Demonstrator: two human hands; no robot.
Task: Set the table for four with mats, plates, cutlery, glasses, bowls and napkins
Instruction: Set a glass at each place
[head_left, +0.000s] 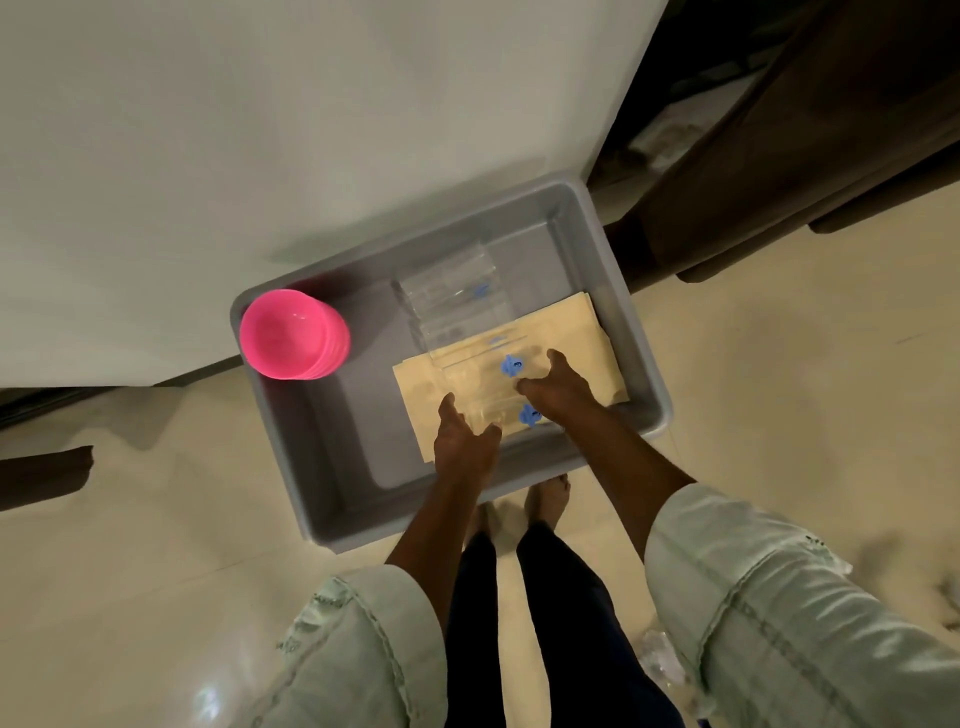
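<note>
A grey plastic bin (644, 332) stands on the floor below me. Inside it, a stack of pink bowls (291, 335) fills the far left corner. Clear glasses (452, 296) with blue stickers lie on their sides toward the back. A pile of beige napkins (582, 338) lies on the bin's right side. Another clear glass (485, 387) with blue stickers rests on the napkins. My left hand (462, 441) touches its near end with fingers spread. My right hand (558, 387) curls over its right side. Whether either hand grips it is unclear.
The bin sits against the edge of a white table (311, 130) that spans the upper left. Dark wooden furniture (805, 156) stands at the upper right. Pale glossy floor tiles (779, 389) surround the bin. My bare feet (545, 499) are at its near rim.
</note>
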